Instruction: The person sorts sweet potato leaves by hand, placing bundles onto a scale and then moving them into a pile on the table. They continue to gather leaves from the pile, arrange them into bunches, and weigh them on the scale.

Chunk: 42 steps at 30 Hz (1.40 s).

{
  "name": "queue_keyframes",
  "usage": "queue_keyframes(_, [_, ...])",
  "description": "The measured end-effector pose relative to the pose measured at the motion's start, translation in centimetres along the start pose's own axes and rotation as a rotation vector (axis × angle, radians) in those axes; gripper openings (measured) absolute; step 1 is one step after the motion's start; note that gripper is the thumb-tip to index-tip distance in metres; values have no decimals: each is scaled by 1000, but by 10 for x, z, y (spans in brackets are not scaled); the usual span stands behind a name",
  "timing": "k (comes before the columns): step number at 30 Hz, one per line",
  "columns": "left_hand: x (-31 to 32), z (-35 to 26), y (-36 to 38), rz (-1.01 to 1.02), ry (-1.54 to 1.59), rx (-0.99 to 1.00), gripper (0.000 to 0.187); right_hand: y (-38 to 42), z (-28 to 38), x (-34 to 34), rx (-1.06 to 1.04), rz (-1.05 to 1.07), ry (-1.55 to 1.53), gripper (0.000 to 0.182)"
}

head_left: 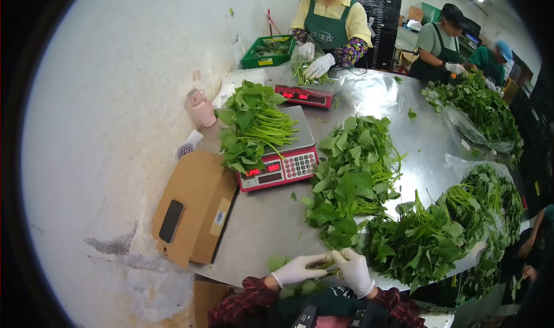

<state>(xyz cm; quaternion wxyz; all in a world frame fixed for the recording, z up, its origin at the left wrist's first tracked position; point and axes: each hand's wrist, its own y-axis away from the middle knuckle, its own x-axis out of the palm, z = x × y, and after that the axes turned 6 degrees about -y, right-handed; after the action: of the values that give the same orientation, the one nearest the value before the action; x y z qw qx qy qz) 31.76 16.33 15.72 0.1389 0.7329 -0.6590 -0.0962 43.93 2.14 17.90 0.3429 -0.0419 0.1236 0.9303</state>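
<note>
In white gloves, my left hand (300,271) and my right hand (354,272) meet at the near table edge. Both have their fingers closed around the stems of a small bunch of leafy greens (303,287), whose leaves hang below and left of my left hand. Just beyond my hands lies a long heap of the same greens (355,178), with another heap (415,241) to the right. Farther off, a red digital scale (300,163) carries a stack of greens (251,120), stems pointing right; its display is lit red.
A cardboard box (202,207) with a dark phone (171,221) on it stands left. Near the wall are a pink bottle (201,108) and green crate (268,51). Across the metal table (259,230), a co-worker (332,28) bags greens over a second scale (303,95). Others work right.
</note>
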Motion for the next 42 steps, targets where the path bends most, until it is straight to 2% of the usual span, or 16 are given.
queue_keyframes(1, [-7,-2,-1,-1,0,2,37,-1,4,0,221,-28,-163,23])
queue_keyframes(3, [-34,-7,-5,-289,-359,310,34,-7,-8,1,263,-8,-244,26])
queue_keyframes(5, [-65,-10,-8,-493,-507,326,32,-17,-35,4,308,15,-326,30])
queue_keyframes(7, [-93,-23,-7,-582,-683,344,30,-24,-72,6,332,165,174,40])
queue_keyframes(8, [-107,-30,-6,-669,-859,362,28,-20,-81,9,5,76,847,47])
queue_keyframes(9, [-124,-33,-4,-673,-863,364,28,-24,-77,8,-1,77,846,47])
queue_keyframes(11, [-157,-39,-4,-763,-1056,485,24,-27,-59,4,-295,-229,840,48])
queue_keyframes(12, [-172,-50,-4,-807,-1139,500,21,-35,-38,7,-324,-303,807,41])
queue_keyframes(17, [-252,-91,-35,-1002,-1281,607,18,-122,29,44,-430,-90,473,34])
queue_keyframes(18, [-268,-96,-46,-1003,-1282,614,18,-146,44,57,-354,-50,425,35])
queue_keyframes(21, [-306,-96,-78,-1025,-1305,690,21,-227,76,103,-438,-58,389,33])
queue_keyframes(23, [-327,-92,-95,-968,-1404,626,26,-271,94,132,-613,-101,468,29])
queue_keyframes(27, [-349,-75,-107,-898,-1383,519,35,-336,101,177,-639,-66,675,32])
queue_keyframes(31, [-356,-73,-103,-824,-1299,469,39,-366,83,192,-823,-7,817,20])
queue_keyframes(38, [-362,-61,-103,-824,-1313,494,35,-354,80,148,-649,-212,729,17])
queue_keyframes(42, [-365,-58,-106,-824,-1264,525,34,-347,92,160,-841,-37,601,17])
